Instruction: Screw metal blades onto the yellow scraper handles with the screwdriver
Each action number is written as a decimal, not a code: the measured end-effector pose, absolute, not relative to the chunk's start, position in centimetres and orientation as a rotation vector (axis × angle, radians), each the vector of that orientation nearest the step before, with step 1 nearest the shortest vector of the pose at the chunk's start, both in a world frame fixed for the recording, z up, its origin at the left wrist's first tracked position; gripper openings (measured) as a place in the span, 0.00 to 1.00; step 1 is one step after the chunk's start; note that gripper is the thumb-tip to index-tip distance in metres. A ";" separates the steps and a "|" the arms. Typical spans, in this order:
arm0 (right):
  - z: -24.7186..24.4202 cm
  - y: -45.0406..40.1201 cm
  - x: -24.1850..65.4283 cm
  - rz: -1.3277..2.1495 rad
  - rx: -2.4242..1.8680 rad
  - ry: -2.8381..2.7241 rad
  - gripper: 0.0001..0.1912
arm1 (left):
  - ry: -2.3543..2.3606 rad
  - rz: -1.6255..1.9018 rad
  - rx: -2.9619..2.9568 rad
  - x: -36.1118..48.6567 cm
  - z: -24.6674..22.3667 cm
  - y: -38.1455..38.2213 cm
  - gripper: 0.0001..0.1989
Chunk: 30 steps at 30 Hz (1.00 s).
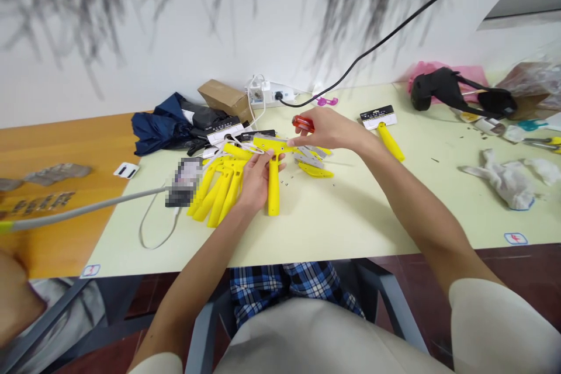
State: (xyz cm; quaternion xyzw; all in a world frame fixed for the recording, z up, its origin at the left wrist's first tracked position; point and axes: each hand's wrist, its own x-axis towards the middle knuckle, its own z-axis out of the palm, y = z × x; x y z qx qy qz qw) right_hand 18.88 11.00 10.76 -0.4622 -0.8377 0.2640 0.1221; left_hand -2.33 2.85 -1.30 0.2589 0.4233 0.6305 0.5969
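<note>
My left hand (258, 178) is closed round the neck of a yellow scraper (273, 187), whose handle points toward me. A metal blade strip shows along its wide head. My right hand (326, 128) holds a small tool with a red handle (303, 124); its working end is hidden. The thumb and fingertips of this hand are at the right end of the scraper's head. Several yellow scraper handles (223, 193) lie in a heap left of my left hand. Behind my hands and to their right are loose metal blades (310, 158) and a yellow head piece (315, 171).
Small screws (287, 183) lie scattered on the table. A carded yellow scraper (390, 141) is at the right, with white gloves (511, 181) farther over. Phone (183, 182), cardboard box (225, 99) and power strip (280, 93) stand left and behind. A black cable (359, 58) hangs across.
</note>
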 end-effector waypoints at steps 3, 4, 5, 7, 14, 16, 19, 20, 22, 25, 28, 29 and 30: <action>11.2 11.0 19.7 0.705 -1.222 -2.557 0.17 | 1.003 1.543 0.582 -2.9 -1.2 3.4 0.17; 11.1 11.0 19.8 0.708 -1.171 -2.636 0.16 | 1.006 1.563 0.576 -3.1 -1.2 3.5 0.17; 10.9 10.9 19.6 0.718 -1.134 -2.721 0.15 | 1.004 1.577 0.570 -3.2 -1.3 3.7 0.16; 9.9 10.7 18.7 0.733 -1.109 -2.878 0.14 | 0.990 1.591 0.557 -3.4 -1.5 3.9 0.16; 4.6 10.1 14.3 0.613 -1.058 -3.192 0.04 | 0.935 1.610 0.540 -3.5 -2.2 4.2 0.16; 3.9 10.2 14.2 0.692 -1.043 -3.174 0.04 | 0.947 1.598 0.545 -3.5 -2.3 4.2 0.16; 3.7 10.4 14.5 0.784 -1.028 -3.164 0.04 | 0.948 1.574 0.558 -3.4 -2.2 4.0 0.15; 3.7 10.5 14.6 0.794 -1.016 -3.168 0.06 | 0.942 1.564 0.556 -3.4 -2.2 4.0 0.15; 3.8 10.4 14.6 0.777 -1.032 -3.187 0.09 | 0.931 1.539 0.546 -3.3 -2.1 3.9 0.14; 4.2 10.2 14.5 0.725 -1.136 -3.246 0.13 | 0.921 1.509 0.540 -3.2 -2.1 3.8 0.13; 5.8 9.8 15.2 0.765 -1.096 -3.282 0.16 | 0.915 1.499 0.535 -3.2 -2.1 3.9 0.14; 6.5 9.7 15.6 0.795 -1.049 -3.258 0.16 | 0.916 1.491 0.535 -3.2 -2.1 3.9 0.14; 7.4 9.6 16.1 0.825 -1.001 -3.204 0.16 | 0.920 1.474 0.539 -3.2 -2.1 3.9 0.14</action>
